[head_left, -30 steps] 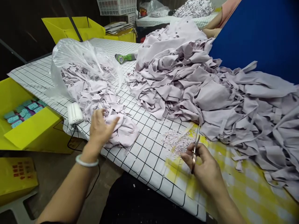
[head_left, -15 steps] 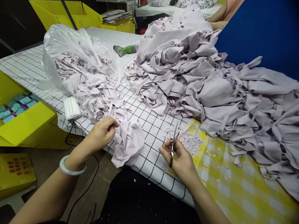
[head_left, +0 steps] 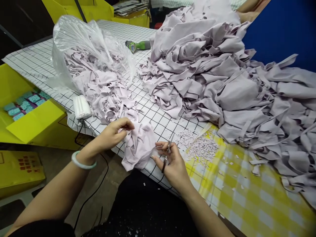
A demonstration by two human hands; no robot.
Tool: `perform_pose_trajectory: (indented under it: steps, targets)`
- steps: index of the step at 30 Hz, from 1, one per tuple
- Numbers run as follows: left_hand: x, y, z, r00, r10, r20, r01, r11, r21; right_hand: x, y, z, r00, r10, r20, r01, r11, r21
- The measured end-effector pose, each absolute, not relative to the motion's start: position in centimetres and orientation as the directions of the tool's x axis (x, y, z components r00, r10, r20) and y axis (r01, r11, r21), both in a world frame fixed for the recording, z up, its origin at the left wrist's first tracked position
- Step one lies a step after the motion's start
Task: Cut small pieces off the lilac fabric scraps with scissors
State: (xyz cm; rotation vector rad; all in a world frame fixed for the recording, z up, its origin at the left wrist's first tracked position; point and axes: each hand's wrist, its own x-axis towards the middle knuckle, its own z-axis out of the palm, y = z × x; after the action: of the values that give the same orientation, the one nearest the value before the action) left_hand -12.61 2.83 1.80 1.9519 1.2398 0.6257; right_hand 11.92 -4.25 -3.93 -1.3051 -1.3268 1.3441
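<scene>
My left hand (head_left: 115, 133), with a pale green bangle (head_left: 83, 161) on the wrist, is over the upper left edge of a crumpled mauve fabric piece (head_left: 139, 144). Its fingers are bent, and a gap shows between thumb and forefinger. The cloth lies at the table's front edge, partly hanging over it. In my right hand (head_left: 174, 166) is a small pair of scissors (head_left: 168, 151), blades pointing up and away from me. Its thumb and fingertips are close to the cloth's right side. Whether the blades are parted is hard to see.
A large heap of mauve fabric (head_left: 197, 65) covers the right and back. More cut pieces (head_left: 103, 89) spill from a clear plastic bag (head_left: 81, 36). Small scraps (head_left: 201, 144) lie on yellow checked cloth. A white device (head_left: 82, 107), a green-handled tool (head_left: 138, 45) and yellow boxes (head_left: 32, 121) are nearby.
My right hand has moved left with the scissors, closer to the fabric piece. My left hand has stayed by the cloth. The whole view has shifted slightly.
</scene>
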Motion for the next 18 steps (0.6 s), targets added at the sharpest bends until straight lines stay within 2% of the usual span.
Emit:
perform_pose_trajectory:
  steps: [2,4,6,8,10,12,16,18]
  targets:
    - [-14.0,2.8,1.0,0.519,0.854,-0.033,0.684,-0.391,0.615,12.0,-4.2,-3.9,-0.088,0.989,-0.122,0.179,-0.105,-0.978]
    - [-14.6,2.4,0.1,0.594,0.800,-0.082,0.726,-0.489,0.484,11.7,-4.3,-3.7,-0.126,0.983,-0.134,0.207,-0.106,-0.973]
    - [-14.2,2.1,-0.2,0.625,0.781,-0.021,0.714,-0.560,0.421,10.7,-4.5,-3.3,-0.161,0.979,-0.125,0.172,-0.097,-0.980]
    - [-13.1,2.1,0.4,0.638,0.763,0.109,0.674,-0.621,0.401,9.4,-4.6,-2.9,-0.160,0.984,-0.080,0.118,-0.062,-0.991]
    - [-11.7,2.3,1.8,0.631,0.746,0.213,0.627,-0.652,0.426,8.1,-4.2,-2.4,-0.146,0.989,-0.021,0.069,-0.011,-0.998]
    - [-10.6,2.6,3.6,0.609,0.760,0.227,0.606,-0.631,0.485,7.5,-3.3,-1.9,-0.133,0.991,0.016,0.035,0.021,-0.999]
    - [-9.9,2.9,6.2,0.543,0.835,0.082,0.625,-0.468,0.625,8.3,-0.9,-1.3,-0.022,0.999,0.045,-0.039,0.044,-0.998]
    - [-9.9,2.8,6.6,0.520,0.853,-0.049,0.584,-0.313,0.749,9.0,0.0,-1.1,0.012,0.998,0.061,-0.105,0.062,-0.992]
